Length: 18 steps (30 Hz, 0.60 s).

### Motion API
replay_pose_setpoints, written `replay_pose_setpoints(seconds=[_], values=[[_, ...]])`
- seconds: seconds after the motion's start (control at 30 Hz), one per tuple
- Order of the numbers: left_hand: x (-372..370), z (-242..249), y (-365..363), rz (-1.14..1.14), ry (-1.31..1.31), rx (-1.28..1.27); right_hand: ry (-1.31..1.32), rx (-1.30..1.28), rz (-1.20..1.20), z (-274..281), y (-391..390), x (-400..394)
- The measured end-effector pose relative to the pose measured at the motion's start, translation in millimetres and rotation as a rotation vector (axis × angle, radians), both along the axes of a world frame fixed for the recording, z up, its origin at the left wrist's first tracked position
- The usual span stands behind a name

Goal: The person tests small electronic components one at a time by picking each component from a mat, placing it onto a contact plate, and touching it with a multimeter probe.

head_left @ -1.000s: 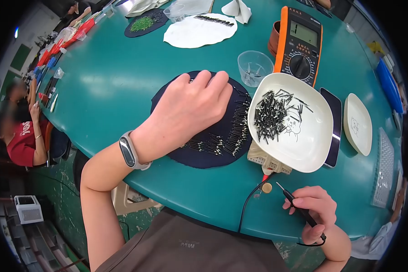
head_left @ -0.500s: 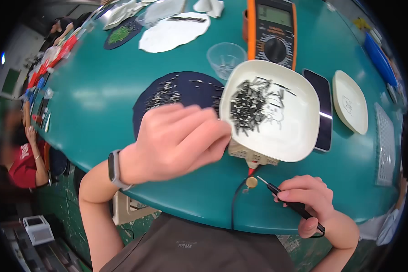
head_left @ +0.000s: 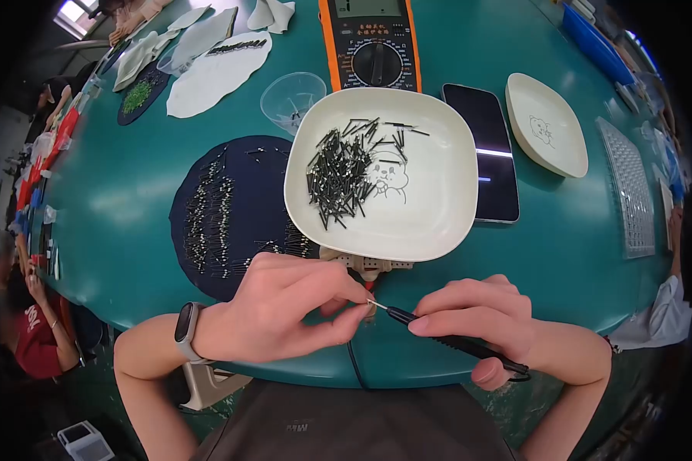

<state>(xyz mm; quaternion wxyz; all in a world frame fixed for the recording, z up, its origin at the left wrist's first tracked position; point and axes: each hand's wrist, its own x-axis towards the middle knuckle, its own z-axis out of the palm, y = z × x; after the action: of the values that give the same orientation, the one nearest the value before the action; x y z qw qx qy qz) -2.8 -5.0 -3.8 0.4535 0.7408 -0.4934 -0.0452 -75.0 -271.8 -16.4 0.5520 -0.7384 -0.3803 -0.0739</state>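
My right hand [head_left: 480,315] is wrapped round a black test probe [head_left: 457,344], its metal tip pointing left. My left hand [head_left: 296,307], wearing a grey wristband, has thumb and forefinger pinched at the probe tip. What sits in that pinch is too small to make out. Just beyond my hands, a cream square dish [head_left: 430,215] holds a heap of small black pin-like parts [head_left: 338,173] on its left side. To the left, a dark blue round mat [head_left: 242,207] carries rows of similar parts. An orange multimeter [head_left: 377,65] stands behind the dish.
A clear plastic cup [head_left: 292,100] touches the dish's back left. Right of the dish lie a dark phone [head_left: 484,154], a second cream dish [head_left: 547,127] and a clear ridged tray [head_left: 629,188]. White cloth [head_left: 219,73] lies far left. Other people sit around the table.
My left hand has come down from beside the dish to the probe tip. My right hand has shifted slightly left and up with the probe. The camera view has turned.
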Motion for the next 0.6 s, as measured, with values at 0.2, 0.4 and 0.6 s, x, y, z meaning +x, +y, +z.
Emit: replay_pose_setpoints(seconds=[0.2, 0.4, 0.6], values=[[0.1, 1.0, 0.4, 0.007, -0.003, 0.012, -0.028, 0.024, -0.018, -1.1, 1.8, 0.5], [0.3, 2.3, -1.1, 0.009, 0.009, 0.021, -0.037, 0.031, -0.022, -2.8, 1.5, -0.3], [5.3, 16.3, 7.0, 0.057, -0.155, -0.005, -0.04, 0.035, -0.04, -0.4, 0.1, -1.3]])
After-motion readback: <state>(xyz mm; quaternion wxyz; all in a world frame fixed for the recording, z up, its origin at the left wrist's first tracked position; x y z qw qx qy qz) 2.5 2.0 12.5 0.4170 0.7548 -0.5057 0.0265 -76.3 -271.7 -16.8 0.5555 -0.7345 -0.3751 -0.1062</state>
